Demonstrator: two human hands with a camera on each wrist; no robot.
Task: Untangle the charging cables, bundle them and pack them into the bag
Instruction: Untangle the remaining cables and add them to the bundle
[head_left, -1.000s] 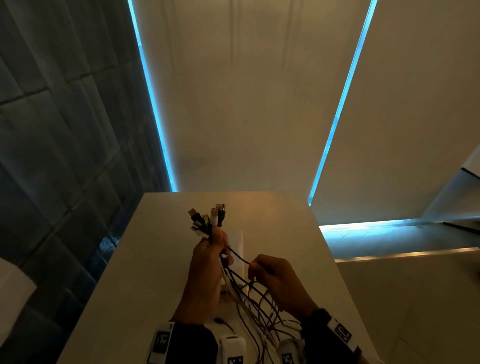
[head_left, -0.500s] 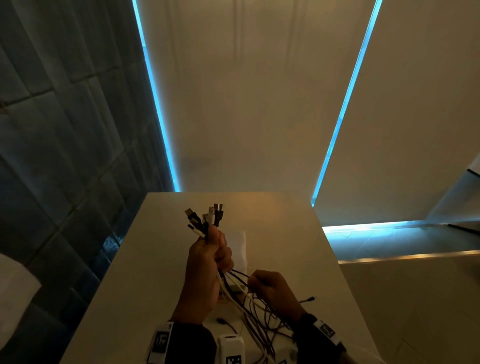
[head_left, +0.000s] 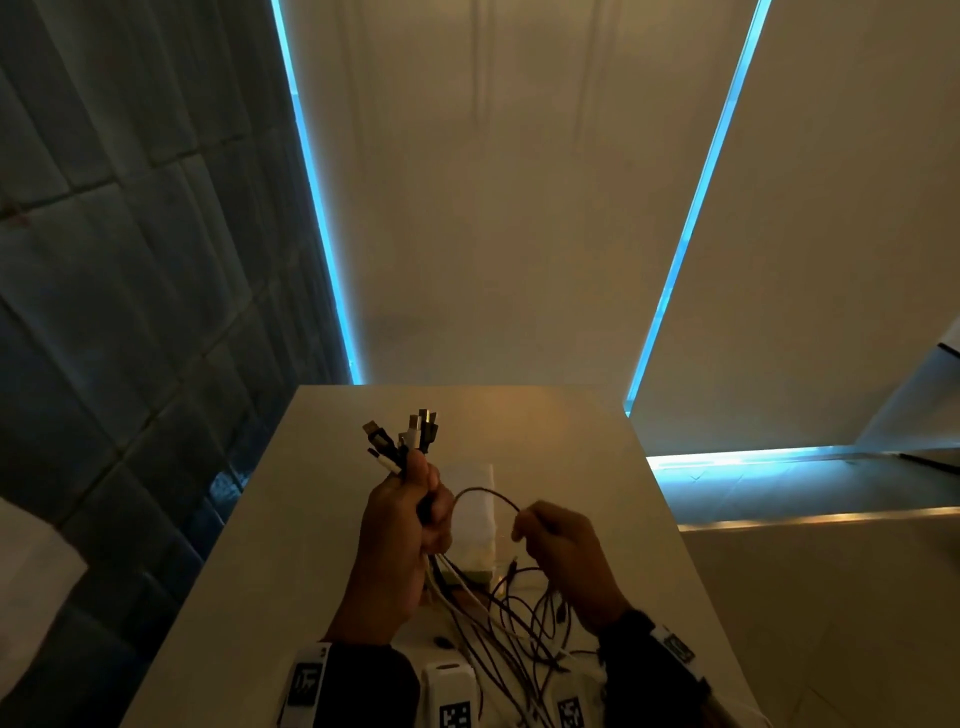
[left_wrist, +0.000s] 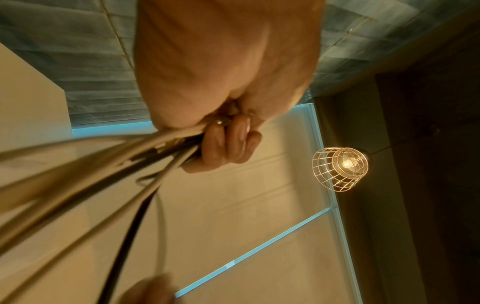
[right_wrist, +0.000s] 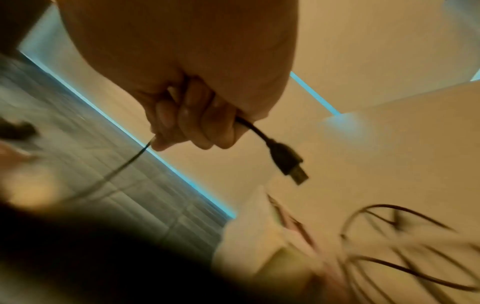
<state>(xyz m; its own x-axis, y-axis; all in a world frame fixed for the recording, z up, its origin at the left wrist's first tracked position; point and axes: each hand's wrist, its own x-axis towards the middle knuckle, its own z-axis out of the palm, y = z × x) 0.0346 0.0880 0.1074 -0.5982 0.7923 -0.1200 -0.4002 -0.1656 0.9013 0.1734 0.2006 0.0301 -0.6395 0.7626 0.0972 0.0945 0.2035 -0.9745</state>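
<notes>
My left hand (head_left: 410, 525) grips a bunch of charging cables (head_left: 488, 613) upright, their black and white plug ends (head_left: 408, 436) fanning out above the fist. In the left wrist view the fingers (left_wrist: 228, 144) curl round the same cables (left_wrist: 116, 164). My right hand (head_left: 563, 556) holds one thin black cable (head_left: 485, 493) that arcs across to the left fist. In the right wrist view that hand's fingers (right_wrist: 192, 127) are curled round the black cable, whose USB plug (right_wrist: 288, 164) hangs free below them. Loose cable lengths trail down toward my lap. A pale bag (head_left: 475, 514) lies on the table behind the hands.
The pale table (head_left: 311, 545) runs forward to a wall with blue light strips (head_left: 322, 218). Dark tiled wall stands on the left. A wire-cage lamp (left_wrist: 340, 168) hangs overhead. A step edge lies right of the table.
My right hand has risen and moved right, drawing one black cable out into an arc from the bundle. The left hand keeps its grip on the plug ends.
</notes>
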